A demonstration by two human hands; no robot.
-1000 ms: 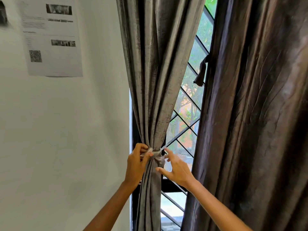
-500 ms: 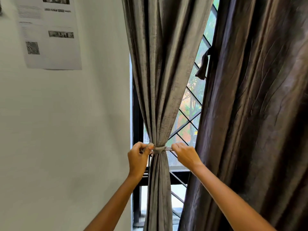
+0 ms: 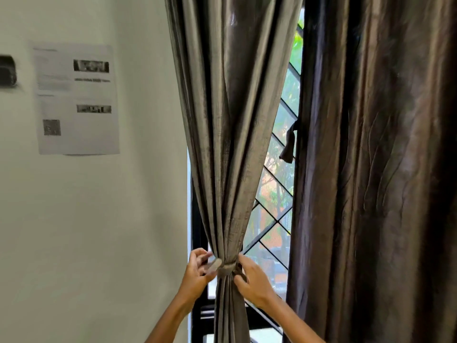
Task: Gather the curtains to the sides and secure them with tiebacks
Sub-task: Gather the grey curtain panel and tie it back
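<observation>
Since half a second ago, both hands have closed in on the knot from the sides, and the strap ends that were stretched taut between them are now slack; the view has tilted upward, so the wall sheet sits lower in the frame.

White wall (image 3: 86, 219) fills the left half. Right curtain (image 3: 376, 169), dark brown, hangs loose and ungathered over the right third, covering most of the window grille (image 3: 277, 191), which shows only in the gap at centre. A printed sheet (image 3: 76, 100) is fixed at upper left. A dark tieback strip (image 3: 288, 142) hangs at the loose curtain's left edge.

Left curtain (image 3: 230, 120), grey-brown with a sheen, is gathered at centre, pinched to a narrow waist at lower centre by its tieback (image 3: 228, 266).

Left hand (image 3: 197, 273) pinches a tieback end, fingers curled. Right hand (image 3: 252, 278) rests beside the knot, fingers bent onto the fabric; its exact hold is not discernible.
</observation>
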